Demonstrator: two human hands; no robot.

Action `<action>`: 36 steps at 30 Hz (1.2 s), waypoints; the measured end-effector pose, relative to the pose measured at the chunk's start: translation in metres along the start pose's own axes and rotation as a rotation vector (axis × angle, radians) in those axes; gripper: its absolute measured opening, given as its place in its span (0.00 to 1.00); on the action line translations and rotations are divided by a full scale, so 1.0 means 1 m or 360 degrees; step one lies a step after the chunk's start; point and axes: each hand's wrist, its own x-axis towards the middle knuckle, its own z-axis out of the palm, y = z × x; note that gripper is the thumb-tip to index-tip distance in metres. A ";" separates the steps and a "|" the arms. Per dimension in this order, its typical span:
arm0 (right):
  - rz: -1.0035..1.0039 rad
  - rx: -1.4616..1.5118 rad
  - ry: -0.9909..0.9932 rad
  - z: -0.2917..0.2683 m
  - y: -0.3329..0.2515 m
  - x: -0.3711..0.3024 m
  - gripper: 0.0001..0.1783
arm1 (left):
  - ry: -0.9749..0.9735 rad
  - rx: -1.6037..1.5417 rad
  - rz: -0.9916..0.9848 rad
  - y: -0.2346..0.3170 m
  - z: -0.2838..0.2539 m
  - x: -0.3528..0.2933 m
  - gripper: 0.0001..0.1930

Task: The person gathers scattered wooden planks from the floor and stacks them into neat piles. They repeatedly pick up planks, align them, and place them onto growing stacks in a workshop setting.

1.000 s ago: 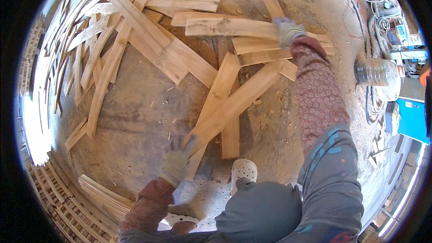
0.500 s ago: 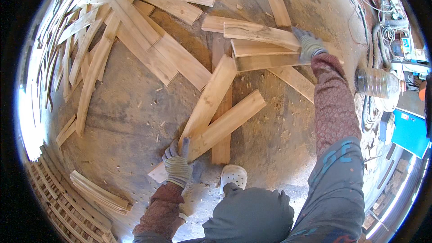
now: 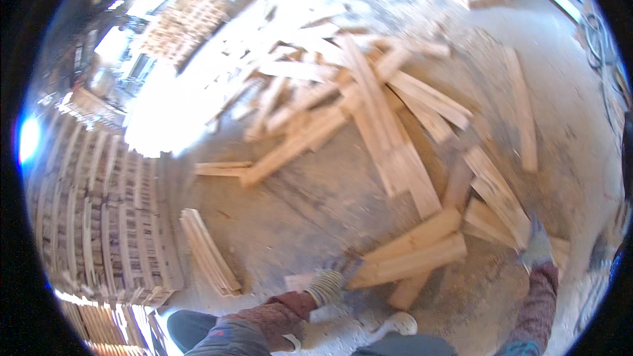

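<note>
Spreading across the room, a dusty, brown-grey floor (image 3: 277, 231) glares white at the far left. Ribbed layers of stacked timber slats (image 3: 105, 217) stand at the left, and a loose heap of flat, pale boards (image 3: 372, 99) sprawls at the far centre. A straight bundle of thin laths (image 3: 210, 254) lies near left. Near the centre, the left hand (image 3: 330, 280), in a striped knit glove, meets one smooth plank (image 3: 409, 262); the gloved right hand (image 3: 537, 247) touches the near end of another plank (image 3: 499, 188), at right. Blur hides whether either grip is closed.
</note>
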 end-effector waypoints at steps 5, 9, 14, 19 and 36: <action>0.0138 -0.0033 -0.0184 -0.001 -0.029 0.007 0.82 | -0.0231 0.0209 -0.0165 0.016 -0.096 -0.024 0.52; 0.0197 0.0018 -0.0172 0.017 -0.042 -0.021 0.77 | -0.0027 0.0222 -0.0050 -0.008 -0.126 -0.037 0.53; 0.0217 0.0722 0.0094 0.048 -0.034 -0.092 0.74 | 0.0040 0.0470 0.0041 -0.065 -0.199 -0.075 0.50; 0.0198 0.1101 -0.0088 0.039 -0.051 -0.092 0.65 | 0.0353 0.0004 -0.0448 -0.136 -0.258 -0.183 0.55; -0.1001 0.1050 -0.1246 -0.044 -0.838 -0.078 0.67 | 0.2729 -0.2488 -0.1324 -0.440 0.114 -0.512 0.40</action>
